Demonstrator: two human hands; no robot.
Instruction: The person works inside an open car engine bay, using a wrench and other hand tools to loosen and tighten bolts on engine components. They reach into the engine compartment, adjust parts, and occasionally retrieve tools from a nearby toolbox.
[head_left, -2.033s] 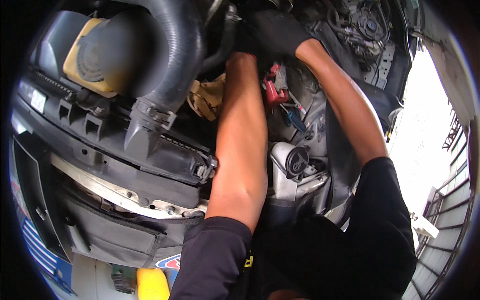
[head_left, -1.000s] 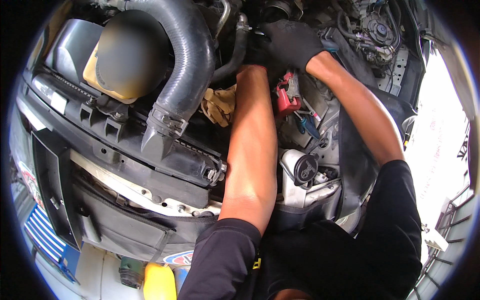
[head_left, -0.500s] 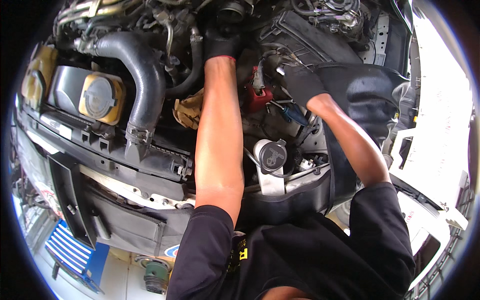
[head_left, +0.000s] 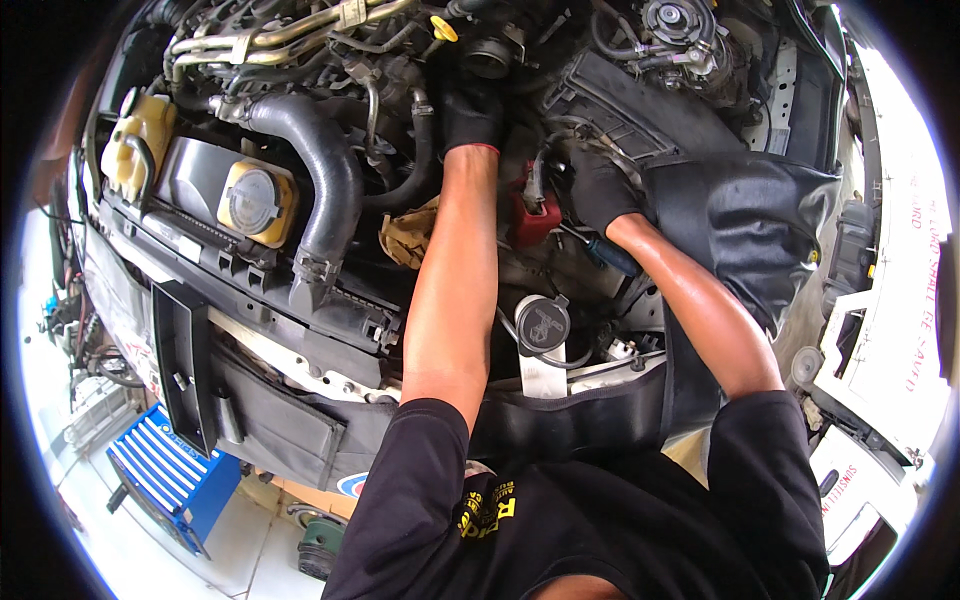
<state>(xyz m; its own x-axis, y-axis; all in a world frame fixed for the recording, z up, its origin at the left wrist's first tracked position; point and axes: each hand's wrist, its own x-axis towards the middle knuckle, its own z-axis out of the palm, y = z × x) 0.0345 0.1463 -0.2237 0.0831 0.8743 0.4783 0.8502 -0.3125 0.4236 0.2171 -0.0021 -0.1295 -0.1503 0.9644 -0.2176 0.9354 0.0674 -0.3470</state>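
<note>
My left hand, in a black glove, reaches deep into the engine bay beside a black hose. Its fingers are hidden among dark parts. To the right, my black-gloved right hand is bent downward by some wiring; its fingers look curled, but whatever they hold is too dark to make out. Between the hands sits a red plastic part with a grey piece rising from it. A blue-handled tool lies just below my right hand. Crumpled brown material rests left of my left forearm.
A thick radiator hose and a yellowed reservoir lie left. Nearer me stands a white filler neck with a black cap. A black fender cover drapes the right side. A blue tool cabinet stands at lower left.
The view has shifted, so the engine bay appears lower and further right. The shiny bit seen at my right fingertips is out of sight now. My left hand remains deep in the bay.
</note>
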